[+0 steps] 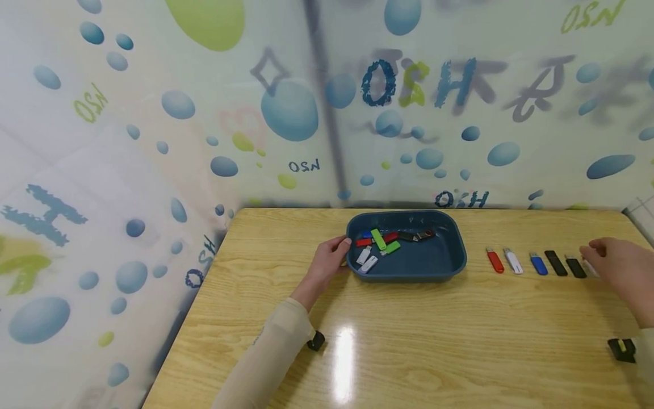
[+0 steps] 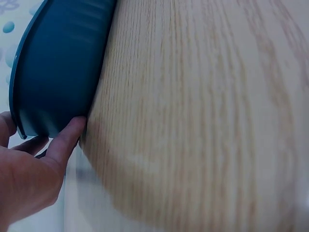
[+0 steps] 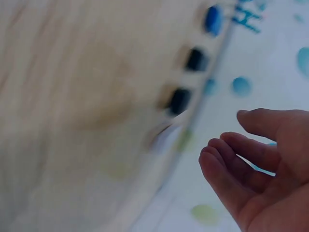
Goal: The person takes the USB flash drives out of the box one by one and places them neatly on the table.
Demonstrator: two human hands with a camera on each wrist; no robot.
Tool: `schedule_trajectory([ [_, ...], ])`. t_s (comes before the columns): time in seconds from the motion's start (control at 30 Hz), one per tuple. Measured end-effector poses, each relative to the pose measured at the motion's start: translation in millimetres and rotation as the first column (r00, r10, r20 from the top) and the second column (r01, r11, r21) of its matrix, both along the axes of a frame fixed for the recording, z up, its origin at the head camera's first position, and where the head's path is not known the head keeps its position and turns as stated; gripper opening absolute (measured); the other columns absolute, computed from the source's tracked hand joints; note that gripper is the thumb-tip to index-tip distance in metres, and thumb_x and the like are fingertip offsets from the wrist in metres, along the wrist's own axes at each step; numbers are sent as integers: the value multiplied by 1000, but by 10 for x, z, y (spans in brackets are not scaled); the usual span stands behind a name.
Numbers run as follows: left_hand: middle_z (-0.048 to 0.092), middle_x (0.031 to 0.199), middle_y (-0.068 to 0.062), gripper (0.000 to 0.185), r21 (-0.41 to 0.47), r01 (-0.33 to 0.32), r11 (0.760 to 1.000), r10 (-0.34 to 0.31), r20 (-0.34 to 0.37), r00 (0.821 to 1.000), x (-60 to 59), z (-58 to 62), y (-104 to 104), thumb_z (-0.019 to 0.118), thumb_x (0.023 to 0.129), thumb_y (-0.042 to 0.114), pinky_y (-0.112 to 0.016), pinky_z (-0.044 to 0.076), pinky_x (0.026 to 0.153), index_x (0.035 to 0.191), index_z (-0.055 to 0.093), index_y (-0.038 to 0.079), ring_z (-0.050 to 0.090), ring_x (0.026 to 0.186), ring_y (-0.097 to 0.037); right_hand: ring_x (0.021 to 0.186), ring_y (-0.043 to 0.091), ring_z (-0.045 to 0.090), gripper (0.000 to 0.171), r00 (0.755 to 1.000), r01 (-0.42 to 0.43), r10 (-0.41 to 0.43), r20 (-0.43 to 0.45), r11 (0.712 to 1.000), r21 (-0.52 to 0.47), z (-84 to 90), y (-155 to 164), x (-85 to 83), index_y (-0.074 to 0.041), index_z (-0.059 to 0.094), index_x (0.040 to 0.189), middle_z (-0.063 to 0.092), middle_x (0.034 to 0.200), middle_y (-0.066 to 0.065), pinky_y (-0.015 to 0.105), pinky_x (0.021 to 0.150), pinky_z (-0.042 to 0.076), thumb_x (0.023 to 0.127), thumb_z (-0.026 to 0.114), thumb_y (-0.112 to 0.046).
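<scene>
A dark blue tray sits at the middle of the wooden table and holds several USB sticks in green, red, white, blue and black. My left hand pinches the tray's left rim; in the left wrist view the thumb lies over the rim and a finger presses the outer wall of the tray. To the right of the tray lies a row of sticks: red, white, blue and two black. My right hand hovers over the row's right end, fingers loosely curled and empty.
A sheet printed with blue and green bubbles hangs close behind the table and along its left side. Small black items lie near the front, one by my left sleeve and one at the right. The table's left edge runs diagonally.
</scene>
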State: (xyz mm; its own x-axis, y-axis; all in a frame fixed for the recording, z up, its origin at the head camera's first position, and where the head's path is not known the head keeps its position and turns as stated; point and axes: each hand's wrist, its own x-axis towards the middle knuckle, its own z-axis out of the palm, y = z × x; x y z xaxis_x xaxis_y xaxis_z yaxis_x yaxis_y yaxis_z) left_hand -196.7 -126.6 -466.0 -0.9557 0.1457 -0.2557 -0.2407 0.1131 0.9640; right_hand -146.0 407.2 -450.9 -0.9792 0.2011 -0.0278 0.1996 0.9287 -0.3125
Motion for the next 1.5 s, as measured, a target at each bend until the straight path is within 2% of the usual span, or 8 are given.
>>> schedule_trajectory([
  [0.23,59,143,-17,48,-17,-5,1000,5,2,1000,-3,9,3,52,111,30,-44,59,94,151,52,4,64,121,-30,64,35,57,36,988,-88,86,-126,996,-7,375,-503,32,21,59,114,65,81,26,51,53,48,106,58,-14],
  [0.33,59,143,-17,48,-18,-5,1000,5,6,1000,-3,10,4,52,111,30,-44,59,94,151,52,4,64,122,-30,73,42,62,35,978,-132,127,-163,991,-18,481,-709,16,17,63,115,68,89,29,57,60,51,106,59,-17],
  [0.6,58,145,-18,48,-9,-2,1000,2,10,1000,-4,19,8,51,111,29,-44,59,94,152,51,4,64,122,-31,84,42,66,34,930,-284,248,-272,954,-100,554,-1142,-86,10,67,120,70,103,29,58,66,52,105,60,-19],
  [0.73,58,145,-18,48,-10,-5,1000,5,11,1000,-1,17,7,52,111,29,-43,59,94,152,51,4,64,122,-31,85,42,66,36,918,-321,274,-286,938,-133,577,-1390,-140,11,66,123,70,103,28,63,72,52,107,58,-20],
  [0.97,58,144,-17,48,-13,-1,1000,1,5,1000,1,11,0,52,111,30,-44,59,94,152,51,4,64,122,-31,81,36,65,33,894,-372,320,-314,921,-119,595,-1800,-272,8,69,120,72,99,23,57,69,53,107,58,-21],
  [1.2,58,145,-17,49,-14,0,1000,0,4,1000,-2,4,2,52,111,31,-44,59,94,152,52,4,64,123,-30,60,20,54,30,885,-421,386,-261,903,-92,586,-2093,-401,5,73,113,66,76,9,37,52,41,107,59,-21],
  [1.3,58,145,-17,49,-9,4,1000,-4,1,1000,-3,-1,0,52,111,31,-45,58,95,152,52,4,63,123,-30,54,19,47,30,881,-443,419,-222,894,-73,550,-2163,-468,3,74,107,58,65,3,34,50,34,107,58,-22],
  [1.5,58,144,-18,48,-7,1,1000,-1,-1,1000,-4,-4,-4,52,111,30,-45,58,95,151,52,4,63,123,-30,53,19,44,30,888,-454,446,-111,888,-67,465,-2308,-604,-3,72,87,49,59,2,33,52,33,106,59,-22],
])
